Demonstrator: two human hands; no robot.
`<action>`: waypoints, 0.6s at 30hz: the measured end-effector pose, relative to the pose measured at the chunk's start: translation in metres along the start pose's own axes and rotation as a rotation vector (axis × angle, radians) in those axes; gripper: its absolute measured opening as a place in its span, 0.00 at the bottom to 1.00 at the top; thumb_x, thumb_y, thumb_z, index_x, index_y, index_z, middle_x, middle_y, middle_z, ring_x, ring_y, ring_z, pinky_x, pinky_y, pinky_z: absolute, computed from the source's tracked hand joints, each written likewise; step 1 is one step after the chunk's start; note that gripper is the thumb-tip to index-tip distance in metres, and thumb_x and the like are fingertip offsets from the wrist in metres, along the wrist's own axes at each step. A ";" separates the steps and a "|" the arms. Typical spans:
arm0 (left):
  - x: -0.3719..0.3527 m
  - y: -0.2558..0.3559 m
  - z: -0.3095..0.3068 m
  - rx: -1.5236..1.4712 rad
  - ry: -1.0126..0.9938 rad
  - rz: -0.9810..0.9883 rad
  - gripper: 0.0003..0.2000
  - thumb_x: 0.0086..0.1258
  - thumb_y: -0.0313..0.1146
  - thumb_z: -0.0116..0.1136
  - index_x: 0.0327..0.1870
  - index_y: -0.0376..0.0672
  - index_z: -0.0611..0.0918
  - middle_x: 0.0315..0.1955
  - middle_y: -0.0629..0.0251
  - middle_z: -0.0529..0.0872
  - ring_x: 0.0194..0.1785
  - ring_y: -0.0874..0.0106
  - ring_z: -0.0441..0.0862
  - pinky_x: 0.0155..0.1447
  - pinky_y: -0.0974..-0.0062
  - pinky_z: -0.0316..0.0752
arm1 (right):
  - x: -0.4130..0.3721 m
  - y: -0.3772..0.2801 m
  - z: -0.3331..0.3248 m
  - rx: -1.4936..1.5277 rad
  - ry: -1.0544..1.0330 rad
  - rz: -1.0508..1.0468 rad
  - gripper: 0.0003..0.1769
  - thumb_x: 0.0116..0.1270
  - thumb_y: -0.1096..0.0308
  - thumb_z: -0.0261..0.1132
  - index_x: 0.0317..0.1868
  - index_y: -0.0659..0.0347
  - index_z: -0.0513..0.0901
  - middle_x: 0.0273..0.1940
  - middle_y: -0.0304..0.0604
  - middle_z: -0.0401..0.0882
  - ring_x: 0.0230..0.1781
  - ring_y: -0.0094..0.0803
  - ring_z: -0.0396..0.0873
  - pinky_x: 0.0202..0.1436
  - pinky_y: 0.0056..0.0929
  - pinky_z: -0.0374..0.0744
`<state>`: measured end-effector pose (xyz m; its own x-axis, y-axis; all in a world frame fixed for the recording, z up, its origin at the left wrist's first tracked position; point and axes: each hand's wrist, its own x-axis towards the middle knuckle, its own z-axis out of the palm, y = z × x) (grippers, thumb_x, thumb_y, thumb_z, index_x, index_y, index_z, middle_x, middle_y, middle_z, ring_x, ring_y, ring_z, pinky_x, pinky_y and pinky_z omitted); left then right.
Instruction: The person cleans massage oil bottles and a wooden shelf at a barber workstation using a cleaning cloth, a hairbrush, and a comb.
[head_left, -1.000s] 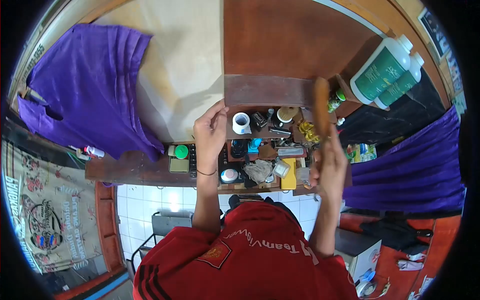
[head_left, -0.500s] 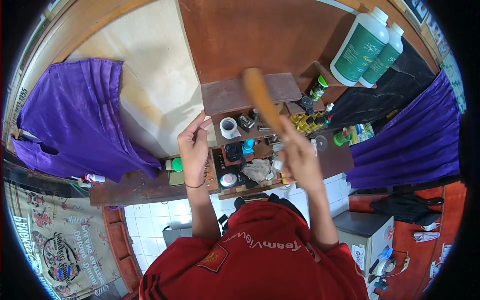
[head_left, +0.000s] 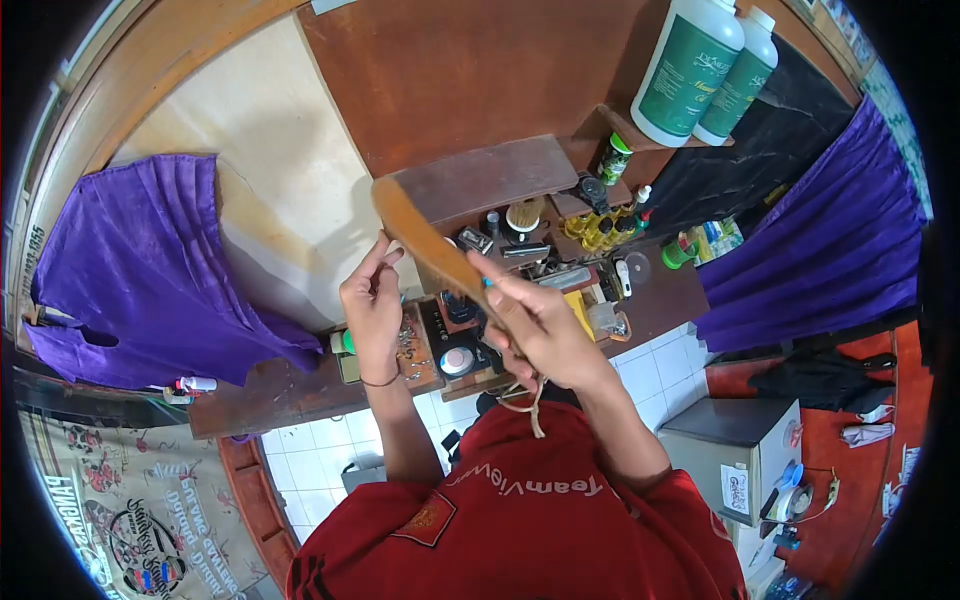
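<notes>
My right hand is wrapped round the lower end of a long, curved wooden paddle-like tool. A cord loop hangs from its handle end, below my fingers. The broad, rounded end of the wood slants up and left, overlapping the edge of the shelf. Its underside is hidden, so I cannot tell whether it has bristles. Beneath that end, my left hand is raised with loosely bent fingers, apart and holding nothing visible. Its fingertips are right by the wood's edge in this view.
A cluttered counter lies beyond my hands under a brown shelf. On it are a round brush, yellow bottles and a white clipper. Two large bottles stand upper right. Purple curtains hang on both sides.
The wooden tool has swung left and down toward my left hand, tilting further over. My right hand has moved left and closer to my body. The view has shifted slightly.
</notes>
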<state>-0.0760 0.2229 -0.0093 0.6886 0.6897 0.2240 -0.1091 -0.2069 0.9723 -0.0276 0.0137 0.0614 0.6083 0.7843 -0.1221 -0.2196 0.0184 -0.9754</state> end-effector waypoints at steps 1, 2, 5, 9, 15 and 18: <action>0.000 -0.001 0.000 -0.002 0.002 0.002 0.22 0.66 0.16 0.46 0.62 0.34 0.78 0.43 0.60 0.88 0.44 0.82 0.79 0.46 0.86 0.71 | -0.002 0.001 -0.007 -0.035 0.081 -0.008 0.26 0.80 0.60 0.50 0.76 0.50 0.62 0.23 0.32 0.67 0.11 0.14 0.64 0.12 0.17 0.64; -0.001 -0.001 0.000 -0.007 -0.016 0.013 0.23 0.66 0.15 0.46 0.63 0.34 0.77 0.45 0.60 0.88 0.45 0.80 0.80 0.45 0.86 0.70 | -0.004 0.003 -0.018 -0.070 0.157 -0.014 0.26 0.80 0.59 0.50 0.75 0.50 0.63 0.23 0.31 0.67 0.11 0.14 0.64 0.13 0.17 0.64; -0.005 -0.003 -0.002 -0.030 -0.038 0.029 0.24 0.66 0.15 0.45 0.65 0.34 0.76 0.50 0.60 0.86 0.49 0.77 0.82 0.45 0.86 0.70 | -0.018 0.009 -0.058 -0.279 0.466 -0.105 0.24 0.80 0.60 0.50 0.74 0.51 0.66 0.22 0.30 0.67 0.12 0.12 0.60 0.12 0.15 0.60; -0.005 -0.006 -0.003 -0.055 -0.083 0.028 0.25 0.66 0.14 0.45 0.67 0.34 0.73 0.55 0.59 0.84 0.53 0.74 0.82 0.45 0.86 0.71 | -0.025 0.004 -0.065 -0.276 0.717 -0.190 0.24 0.81 0.64 0.48 0.74 0.55 0.65 0.22 0.31 0.65 0.12 0.14 0.60 0.11 0.17 0.61; -0.004 -0.004 -0.002 -0.044 -0.083 0.027 0.25 0.66 0.14 0.45 0.66 0.34 0.74 0.53 0.59 0.85 0.52 0.74 0.82 0.47 0.84 0.72 | -0.007 0.012 -0.012 -0.230 0.272 -0.055 0.28 0.80 0.68 0.44 0.77 0.45 0.58 0.23 0.32 0.68 0.12 0.17 0.68 0.14 0.20 0.71; -0.005 -0.010 -0.003 0.007 -0.082 0.050 0.23 0.67 0.15 0.47 0.63 0.36 0.78 0.42 0.66 0.87 0.42 0.82 0.78 0.46 0.84 0.72 | -0.008 -0.002 0.007 -0.090 -0.070 -0.062 0.26 0.79 0.69 0.46 0.76 0.49 0.62 0.23 0.32 0.67 0.12 0.15 0.65 0.14 0.18 0.68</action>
<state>-0.0812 0.2234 -0.0195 0.7391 0.6191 0.2653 -0.1397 -0.2445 0.9595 -0.0373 0.0119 0.0659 0.5628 0.8250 -0.0510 -0.1116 0.0147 -0.9936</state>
